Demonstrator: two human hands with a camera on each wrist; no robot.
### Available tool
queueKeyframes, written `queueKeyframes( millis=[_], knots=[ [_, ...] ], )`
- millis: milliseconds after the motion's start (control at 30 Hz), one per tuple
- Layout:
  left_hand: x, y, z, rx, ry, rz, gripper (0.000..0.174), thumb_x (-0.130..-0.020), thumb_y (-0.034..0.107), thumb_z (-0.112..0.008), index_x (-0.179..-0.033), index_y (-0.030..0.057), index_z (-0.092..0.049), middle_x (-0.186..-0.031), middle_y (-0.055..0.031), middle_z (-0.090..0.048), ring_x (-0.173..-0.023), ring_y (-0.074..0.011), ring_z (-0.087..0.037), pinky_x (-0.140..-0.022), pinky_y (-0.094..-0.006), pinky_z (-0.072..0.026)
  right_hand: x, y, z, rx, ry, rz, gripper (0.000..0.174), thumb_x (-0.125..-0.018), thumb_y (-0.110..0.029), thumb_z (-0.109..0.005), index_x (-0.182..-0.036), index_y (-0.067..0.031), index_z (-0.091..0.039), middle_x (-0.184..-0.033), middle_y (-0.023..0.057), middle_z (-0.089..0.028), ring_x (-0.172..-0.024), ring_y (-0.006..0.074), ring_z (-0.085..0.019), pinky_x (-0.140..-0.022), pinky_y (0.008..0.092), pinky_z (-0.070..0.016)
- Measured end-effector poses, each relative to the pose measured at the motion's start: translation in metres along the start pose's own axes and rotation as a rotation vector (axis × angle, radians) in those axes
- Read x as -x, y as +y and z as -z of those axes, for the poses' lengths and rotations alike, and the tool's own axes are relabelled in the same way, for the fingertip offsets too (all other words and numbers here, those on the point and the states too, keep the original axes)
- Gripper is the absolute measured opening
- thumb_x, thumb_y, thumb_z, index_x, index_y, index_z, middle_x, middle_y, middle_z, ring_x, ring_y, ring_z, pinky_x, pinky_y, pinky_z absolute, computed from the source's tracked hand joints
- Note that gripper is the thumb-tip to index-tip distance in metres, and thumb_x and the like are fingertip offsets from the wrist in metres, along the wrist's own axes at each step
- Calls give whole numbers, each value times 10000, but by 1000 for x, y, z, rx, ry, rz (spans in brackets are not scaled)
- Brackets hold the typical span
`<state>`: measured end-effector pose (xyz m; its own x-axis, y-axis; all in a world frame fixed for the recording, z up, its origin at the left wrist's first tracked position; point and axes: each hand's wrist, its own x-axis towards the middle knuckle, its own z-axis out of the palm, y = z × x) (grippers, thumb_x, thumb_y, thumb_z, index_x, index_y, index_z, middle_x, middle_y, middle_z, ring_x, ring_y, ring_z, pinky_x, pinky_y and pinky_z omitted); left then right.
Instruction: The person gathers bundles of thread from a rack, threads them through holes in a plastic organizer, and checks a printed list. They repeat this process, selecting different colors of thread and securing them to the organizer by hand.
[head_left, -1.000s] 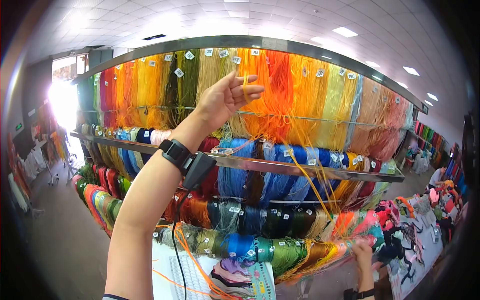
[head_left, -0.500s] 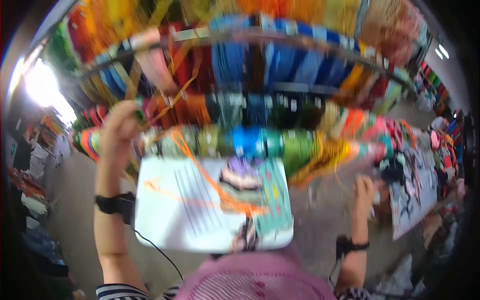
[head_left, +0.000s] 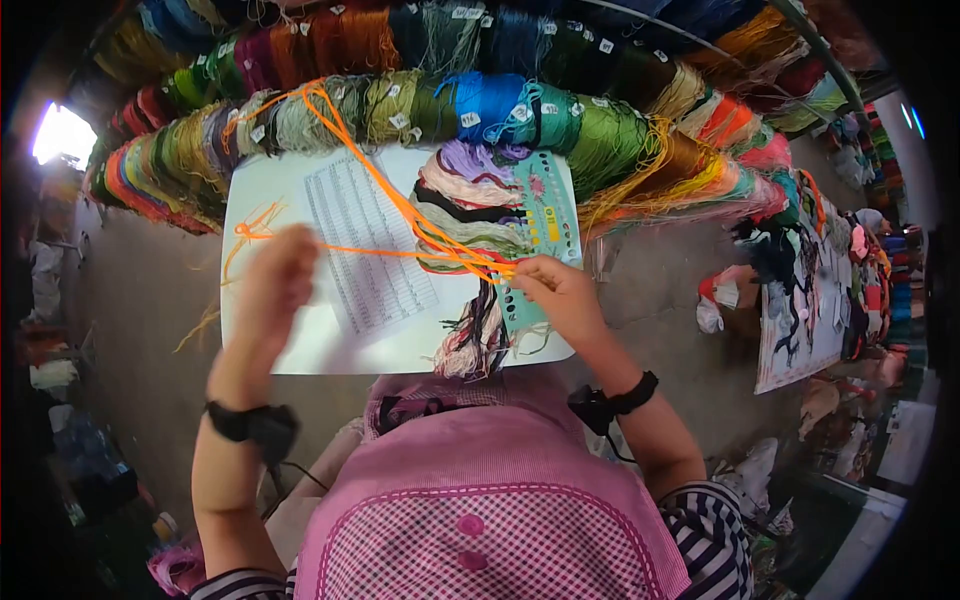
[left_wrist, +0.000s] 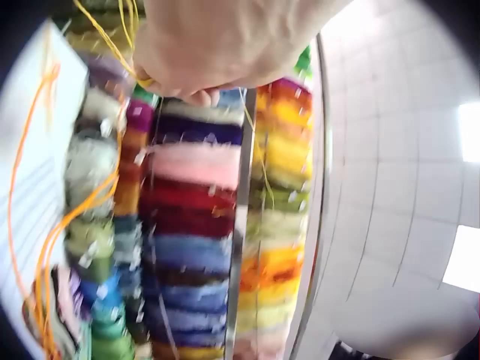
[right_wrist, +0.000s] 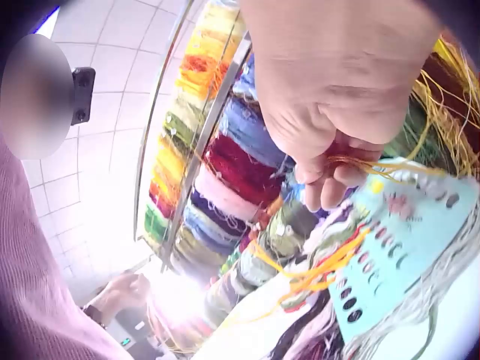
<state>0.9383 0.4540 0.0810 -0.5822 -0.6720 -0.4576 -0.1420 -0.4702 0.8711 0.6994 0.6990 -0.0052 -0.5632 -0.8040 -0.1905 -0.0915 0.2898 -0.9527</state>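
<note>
My left hand (head_left: 280, 290), blurred, is over the left part of a white board (head_left: 245, 340). In the left wrist view its fingers are curled, gripping yellow thread (left_wrist: 105, 39) that trails out beside them. My right hand (head_left: 560, 300) pinches fine yellow strands (right_wrist: 364, 165) between thumb and fingers, over a mint-green card (head_left: 548, 215). Long orange threads (head_left: 385, 188) run across the board, their lower end right by the right fingertips. Thread bundles (head_left: 468, 190) in purple, pink, black and grey lie along the card's left side.
A printed chart (head_left: 370, 250) lies on the board. Just beyond it, numbered thread hanks (head_left: 490, 105) hang on a rack, with more rows behind. Loose yellow threads (head_left: 660, 165) dangle at right. Farther right stands a table (head_left: 785, 350) with dark and pink threads.
The view tips from the rack down to the board. My left hand comes down from the upper orange hanks to the board; my right hand moves in from the right to the card.
</note>
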Motion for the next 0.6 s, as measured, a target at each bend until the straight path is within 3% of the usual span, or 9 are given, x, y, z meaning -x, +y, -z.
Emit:
queueKeyframes(
  millis=[100,133,233,267,333,400,500,567,600],
  knots=[
    [-11,-44,-67,-68,-332,325,203,-893,247,-584,-951,73,-670,-682,59,-493,-483,-22,-315,-411,-198,-208,3,23,-5,84,3,-37,75,-857,-63,-666,-916,-17,-657,-817,23,-664,-731,84,-614,-675,232,-480],
    [-14,-55,-83,-99,-431,396,198,-925,223,-563,-947,56,-668,-685,56,-490,-491,-21,-316,-417,-181,-216,6,23,-5,192,54,93,76,-841,-66,-678,-904,-26,-661,-817,37,-663,-728,97,-621,-668,241,-482],
    [-24,-86,-111,-72,-419,545,177,-943,208,-569,-889,65,-659,-692,25,-540,-464,-12,-295,-404,-198,-193,9,23,-8,356,138,278,80,-803,-70,-683,-871,-39,-654,-803,69,-644,-683,168,-619,-621,282,-477],
    [-25,-90,-114,-71,-419,552,177,-943,208,-569,-889,65,-659,-692,25,-540,-464,-12,-295,-404,-198,-193,9,23,-10,412,170,345,82,-779,-71,-675,-849,-42,-644,-789,87,-626,-643,224,-610,-582,314,-469],
    [-28,-95,-118,-25,-434,527,220,-929,218,-591,-754,88,-560,-677,22,-546,-455,-17,-329,-394,-195,-222,9,30,-12,502,182,458,112,-754,-76,-695,-844,-43,-636,-781,92,-615,-632,237,-601,-574,321,-469],
    [-28,-98,-117,-29,-435,487,203,-929,214,-593,-775,82,-576,-678,20,-550,-455,-17,-325,-398,-195,-231,12,26,-15,590,195,575,145,-728,-81,-715,-838,-44,-629,-774,98,-604,-621,250,-591,-566,328,-468],
    [-31,-96,-118,-48,-451,373,177,-930,197,-593,-820,59,-609,-699,9,-576,-469,-19,-378,-415,-189,-262,16,7,-15,536,187,519,230,-698,-85,-745,-885,-29,-623,-754,83,-587,-559,192,-549,-541,293,-450],
    [-30,-96,-123,-61,-465,301,169,-932,184,-591,-845,43,-625,-720,0,-597,-483,-21,-434,-429,-183,-284,13,2,-8,291,88,212,274,-728,-65,-751,-952,-17,-601,-720,-14,-558,-604,62,-492,-542,231,-410],
    [-29,-98,-132,-72,-414,237,163,-933,188,-596,-876,44,-650,-722,5,-613,-497,-17,-434,-451,-175,-288,11,-1,-6,291,86,217,274,-728,-65,-751,-952,-17,-601,-720,-14,-558,-604,62,-492,-542,231,-410]
  ],
)
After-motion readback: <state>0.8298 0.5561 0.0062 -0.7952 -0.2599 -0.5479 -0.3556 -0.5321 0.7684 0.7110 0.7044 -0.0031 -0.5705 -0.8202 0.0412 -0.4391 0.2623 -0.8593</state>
